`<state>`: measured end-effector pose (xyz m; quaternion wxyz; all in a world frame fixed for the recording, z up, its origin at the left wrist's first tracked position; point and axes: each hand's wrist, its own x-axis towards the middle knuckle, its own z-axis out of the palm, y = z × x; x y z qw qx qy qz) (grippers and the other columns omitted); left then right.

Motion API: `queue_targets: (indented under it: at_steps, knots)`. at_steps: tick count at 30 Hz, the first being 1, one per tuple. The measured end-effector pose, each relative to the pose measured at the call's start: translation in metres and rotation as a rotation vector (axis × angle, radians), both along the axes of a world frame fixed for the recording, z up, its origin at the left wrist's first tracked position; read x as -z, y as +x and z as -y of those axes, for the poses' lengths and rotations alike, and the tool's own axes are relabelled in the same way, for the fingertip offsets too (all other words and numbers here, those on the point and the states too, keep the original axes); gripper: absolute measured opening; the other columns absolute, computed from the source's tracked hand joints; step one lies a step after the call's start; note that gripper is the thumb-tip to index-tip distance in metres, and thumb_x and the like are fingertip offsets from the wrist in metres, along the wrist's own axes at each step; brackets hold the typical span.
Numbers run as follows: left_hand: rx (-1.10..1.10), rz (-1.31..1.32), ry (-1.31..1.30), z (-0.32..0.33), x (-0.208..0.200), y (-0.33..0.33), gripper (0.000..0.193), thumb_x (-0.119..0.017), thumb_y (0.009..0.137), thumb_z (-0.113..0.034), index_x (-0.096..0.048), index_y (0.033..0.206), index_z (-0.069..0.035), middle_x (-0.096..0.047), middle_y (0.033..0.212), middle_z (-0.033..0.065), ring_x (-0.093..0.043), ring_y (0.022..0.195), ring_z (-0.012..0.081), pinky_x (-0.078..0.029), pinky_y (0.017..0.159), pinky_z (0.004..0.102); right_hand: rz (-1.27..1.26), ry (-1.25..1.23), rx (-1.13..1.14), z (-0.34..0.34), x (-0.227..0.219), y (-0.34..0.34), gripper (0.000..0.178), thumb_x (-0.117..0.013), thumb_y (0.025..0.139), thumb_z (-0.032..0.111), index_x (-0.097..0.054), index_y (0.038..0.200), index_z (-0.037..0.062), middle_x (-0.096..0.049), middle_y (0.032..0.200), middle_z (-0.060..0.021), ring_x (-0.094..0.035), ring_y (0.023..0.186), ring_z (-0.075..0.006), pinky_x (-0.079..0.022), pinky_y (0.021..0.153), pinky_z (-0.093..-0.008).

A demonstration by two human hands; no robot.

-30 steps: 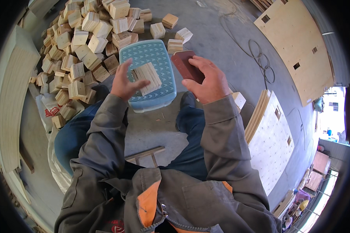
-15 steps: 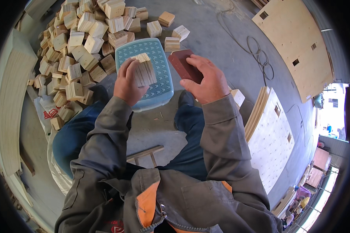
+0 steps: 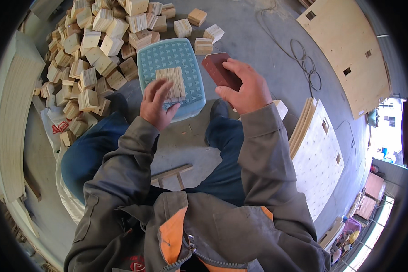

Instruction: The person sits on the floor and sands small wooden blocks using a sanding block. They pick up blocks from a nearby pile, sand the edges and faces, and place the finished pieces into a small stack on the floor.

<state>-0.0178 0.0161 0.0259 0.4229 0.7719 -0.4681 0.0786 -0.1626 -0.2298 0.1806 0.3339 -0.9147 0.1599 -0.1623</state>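
A plywood block (image 3: 173,78) rests on a light blue plastic stool (image 3: 194,93) in front of me, its striped layered side facing up. My left hand (image 3: 157,104) is at the block's near left edge, fingers apart and slightly blurred. Whether the fingertips still touch the wood is hard to tell. In my right hand (image 3: 248,87), to the right of the stool and raised, is a dark red-brown sanding block (image 3: 221,70), gripped between thumb and fingers. It is tilted, clear of the plywood block.
A large heap of plywood blocks (image 3: 93,56) lies to the left and behind the stool. Perforated boards (image 3: 319,158) lean at the right, near a coiled cable (image 3: 306,68). Between my legs is a small wooden frame (image 3: 172,173).
The plywood block has gone from tilted in my left hand to lying on the stool. My left fingers have spread from it. The right hand still holds the sanding block, shifted slightly right.
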Motion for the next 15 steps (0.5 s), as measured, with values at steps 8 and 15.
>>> queue_targets:
  at_steps: [8, 15]
  knots:
    - [-0.060, -0.347, -0.053, 0.001, 0.033, 0.032, 0.132, -0.106, 0.059, -0.017, -0.030, 0.167, -0.005, -0.050, 0.159, 0.0217, -0.050, 0.148, 0.0435, -0.046, 0.122, 0.0475, -0.047, -0.074, -0.019, 0.001, 0.011, -0.003, 0.062, -0.090, 0.078, 0.019, -0.071, 0.135, 0.0010, -0.069, 0.145, -0.0200, -0.068, 0.131, -0.0384, -0.054, 0.111, -0.0437]
    - [0.028, -0.486, -0.109, 0.012, 0.050, 0.036, 0.131, -0.107, 0.058, -0.019, -0.034, 0.165, -0.003, -0.053, 0.154, 0.0208, -0.054, 0.144, 0.0395, -0.045, 0.121, 0.0465, 0.008, -0.098, -0.088, -0.025, 0.025, 0.006, 0.065, -0.090, 0.080, 0.021, -0.069, 0.137, 0.0005, -0.065, 0.146, -0.0271, -0.064, 0.132, -0.0456, -0.053, 0.112, -0.0488]
